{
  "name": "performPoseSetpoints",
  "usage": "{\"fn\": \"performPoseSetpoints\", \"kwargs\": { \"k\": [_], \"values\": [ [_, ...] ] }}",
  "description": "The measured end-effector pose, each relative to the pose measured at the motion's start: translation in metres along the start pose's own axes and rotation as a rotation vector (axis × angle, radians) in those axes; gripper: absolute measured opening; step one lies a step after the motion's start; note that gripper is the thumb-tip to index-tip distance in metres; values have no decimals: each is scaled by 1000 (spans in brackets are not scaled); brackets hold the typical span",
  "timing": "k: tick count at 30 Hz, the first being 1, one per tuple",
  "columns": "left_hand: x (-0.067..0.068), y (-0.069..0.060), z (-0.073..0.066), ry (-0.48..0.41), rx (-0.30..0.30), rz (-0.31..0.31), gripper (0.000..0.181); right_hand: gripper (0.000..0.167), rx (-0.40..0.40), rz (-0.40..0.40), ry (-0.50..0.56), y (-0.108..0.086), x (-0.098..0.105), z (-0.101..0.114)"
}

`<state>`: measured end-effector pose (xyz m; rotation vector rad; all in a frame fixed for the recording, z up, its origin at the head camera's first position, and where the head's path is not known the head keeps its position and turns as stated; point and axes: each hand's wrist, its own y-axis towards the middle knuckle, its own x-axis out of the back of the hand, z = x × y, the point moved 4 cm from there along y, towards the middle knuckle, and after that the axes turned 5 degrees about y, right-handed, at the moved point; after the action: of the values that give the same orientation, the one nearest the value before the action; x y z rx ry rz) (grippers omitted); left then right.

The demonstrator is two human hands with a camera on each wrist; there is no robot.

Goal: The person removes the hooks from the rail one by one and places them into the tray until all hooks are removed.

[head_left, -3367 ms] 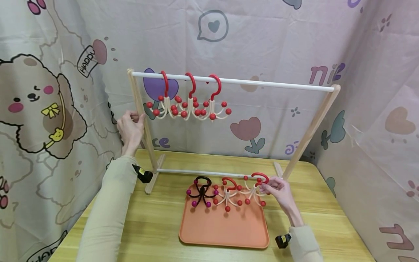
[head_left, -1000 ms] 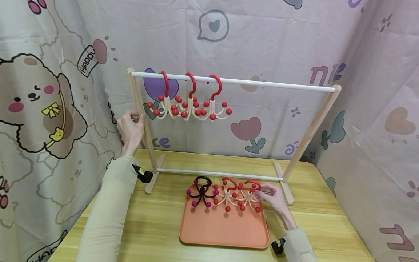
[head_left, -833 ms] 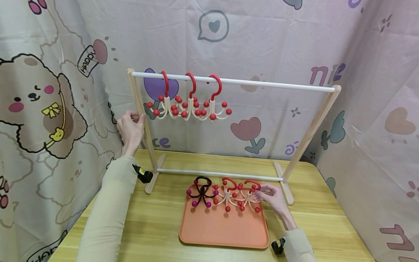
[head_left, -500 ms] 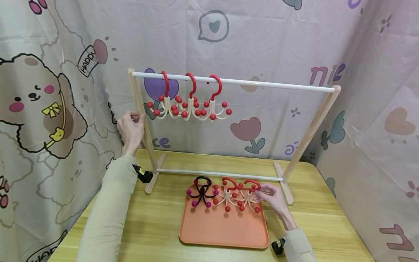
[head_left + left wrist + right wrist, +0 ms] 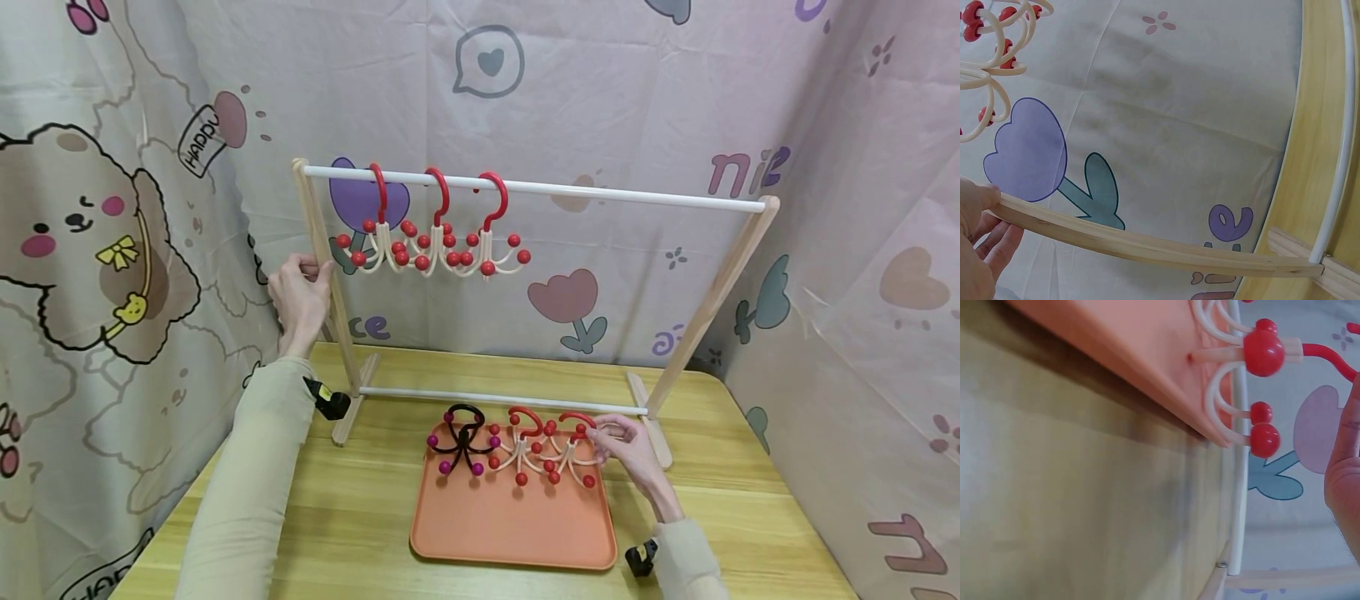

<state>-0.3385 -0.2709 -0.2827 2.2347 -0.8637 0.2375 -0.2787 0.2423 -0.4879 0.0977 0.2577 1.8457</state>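
Observation:
In the head view my left hand (image 5: 300,300) holds the left wooden post (image 5: 339,325) of a rack, fingers and thumb around it; the left wrist view shows this grip too. My right hand (image 5: 633,450) is at a cream claw hanger (image 5: 572,454) with a red hook, at the right end of an orange tray (image 5: 513,525). Its fingertips touch or nearly touch the hook, with the fingers loosely extended. Beside it stand another cream claw hanger (image 5: 521,450) and a black one (image 5: 464,437) with purple balls. The hook's end is cut off in the right wrist view.
Three red-hooked claw hangers (image 5: 437,221) hang from the left half of the white top rail (image 5: 600,192). A lower white rail (image 5: 480,397) runs behind the tray. The right wooden post (image 5: 712,308) slants up beyond my right hand. Patterned curtains (image 5: 645,100) surround the table (image 5: 345,517).
The right-hand claw hanger was held further right, then moved left beside the other cream one. Since then my right hand has drawn slightly right while the hanger stays put. My left hand is unmoved.

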Motion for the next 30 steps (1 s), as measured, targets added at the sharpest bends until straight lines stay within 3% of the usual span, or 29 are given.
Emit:
{"fn": "performPoseSetpoints", "kwargs": {
  "k": [6,10,21,30],
  "values": [
    [0,0,0,0,1,2,32,21,52,35,-40,6,4,12],
    [0,0,-1,1,8,7,32,28,44,10,-60,10,4,21],
    [0,-1,-1,13,3,9,33,18,122,20,-44,32,-1,48],
    [1,0,-3,16,4,7,31,16,119,16,-10,61,-12,84]
  ]
}}
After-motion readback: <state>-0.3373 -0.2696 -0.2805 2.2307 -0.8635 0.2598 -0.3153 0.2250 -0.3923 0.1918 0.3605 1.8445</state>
